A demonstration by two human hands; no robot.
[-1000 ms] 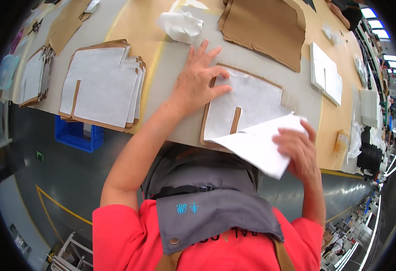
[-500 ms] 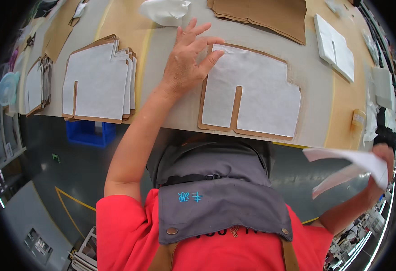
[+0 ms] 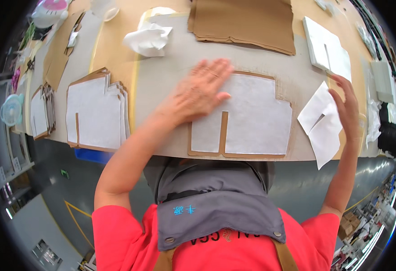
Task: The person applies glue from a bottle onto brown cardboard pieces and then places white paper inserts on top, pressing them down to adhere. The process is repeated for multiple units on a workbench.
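My left hand [image 3: 199, 92] lies flat, fingers stretched, over the upper left part of a white slotted sheet [image 3: 257, 122]. That sheet rests on a slightly larger brown panel [image 3: 223, 141], whose edges and slot show around it. The hand hides their upper left corner. To the right, my right hand [image 3: 348, 108] grips a loose white slotted sheet [image 3: 321, 140] by its right side. This sheet is bent and tilted, and its lower tip hangs past the table's front edge.
At left stand a stack of white-faced brown panels [image 3: 96, 115] and a smaller stack [image 3: 39, 113]. Brown sheets [image 3: 243, 20] are piled at the back. A crumpled white sheet [image 3: 150, 39] lies behind my left hand, and a white sheet stack [image 3: 326, 45] at back right.
My right hand has brought its white sheet up from beside the table to over the tabletop. The left hand has gone from a pinch at the sheet's corner to lying flat across it.
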